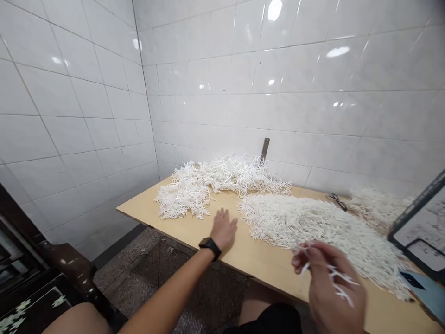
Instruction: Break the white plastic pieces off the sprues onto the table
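My left hand (223,228) lies flat on the bare wood of the table, fingers spread and holding nothing, with a black band on its wrist. Just beyond it is a loose heap of thin white branching sprigs (222,178). A larger, denser pile of the same white sprigs (313,225) spreads to the right. In front of that pile, my right hand (333,287) is raised with fingers closed on a few white branching sprigs (342,283), whose forked ends stick out across the palm. Some motion blur softens the fingertips.
The wooden table (271,266) meets a tiled wall. A metal ruler-like strip (265,148) stands behind the heap. Dark-framed glasses (336,201), a dark-edged case or box (422,227) and a light blue phone (422,287) are at right. A dark carved chair (69,260) stands at left.
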`<state>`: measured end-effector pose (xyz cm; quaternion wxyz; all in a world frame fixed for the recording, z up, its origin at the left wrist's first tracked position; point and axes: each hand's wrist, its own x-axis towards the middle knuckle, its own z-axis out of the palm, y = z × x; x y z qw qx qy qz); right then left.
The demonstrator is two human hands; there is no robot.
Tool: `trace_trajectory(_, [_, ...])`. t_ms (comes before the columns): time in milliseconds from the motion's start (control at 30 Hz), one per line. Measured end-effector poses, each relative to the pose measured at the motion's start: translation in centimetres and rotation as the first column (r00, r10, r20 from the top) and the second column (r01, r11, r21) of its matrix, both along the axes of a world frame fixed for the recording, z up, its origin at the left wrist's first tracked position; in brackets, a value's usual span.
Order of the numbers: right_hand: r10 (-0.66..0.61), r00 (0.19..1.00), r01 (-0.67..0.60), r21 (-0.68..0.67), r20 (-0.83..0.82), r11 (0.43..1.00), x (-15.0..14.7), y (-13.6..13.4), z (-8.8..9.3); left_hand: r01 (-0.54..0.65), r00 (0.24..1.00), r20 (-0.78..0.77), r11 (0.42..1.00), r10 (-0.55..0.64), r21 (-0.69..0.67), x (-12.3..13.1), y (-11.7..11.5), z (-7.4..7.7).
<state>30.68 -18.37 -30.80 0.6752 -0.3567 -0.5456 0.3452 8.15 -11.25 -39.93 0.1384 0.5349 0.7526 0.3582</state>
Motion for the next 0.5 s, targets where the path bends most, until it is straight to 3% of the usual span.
trace_trajectory(100, [-0.102,0.982,0.153,0.357,-0.158,0.921,-1.7,1.1,5.8,-0.070,0.988,-0.126,0.990,0.085,0.120,-4.1,-4.3,-0.8])
trace_trajectory(167, [-0.164,0.974,0.217,0.449,-0.154,0.867,-4.2,5.1,8.4,-0.104,0.972,-0.180,0.962,0.152,0.251,-5.1,-6.9,-1.2])
trace_trajectory(200, [-0.184,0.977,0.212,0.465,-0.105,0.859,-5.6,8.0,9.1,-0.097,0.968,-0.197,0.952,0.158,0.291,-5.1,-8.0,-1.4])
trace_trajectory(233, [-0.170,0.985,0.136,0.435,0.041,0.890,-7.2,11.1,9.4,-0.067,0.967,-0.216,0.948,0.139,0.312,-4.8,-9.0,-1.6])
trace_trajectory(267, [-0.122,0.958,0.042,0.296,0.259,0.954,-8.8,14.3,9.3,-0.028,0.966,-0.236,0.946,0.109,0.322,-4.5,-10.0,-1.8])
trace_trajectory(300, [-0.024,0.880,-0.025,0.098,0.475,0.995,-10.3,17.2,8.7,0.009,0.964,-0.254,0.946,0.078,0.325,-4.1,-10.9,-2.2])
trace_trajectory(333, [0.023,0.845,-0.036,0.014,0.535,0.999,-11.6,19.7,7.8,0.037,0.962,-0.268,0.944,0.056,0.329,-3.8,-11.8,-2.6])
trace_trajectory(433, [0.071,0.792,-0.029,-0.079,0.606,0.996,-14.1,23.3,3.7,0.008,0.960,-0.263,0.930,0.096,0.368,-3.6,-14.6,-5.2])
trace_trajectory(500, [0.073,0.653,-0.065,-0.041,0.754,0.997,-15.4,23.0,0.4,-0.051,0.960,-0.235,0.920,0.152,0.389,-4.2,-16.2,-7.6])
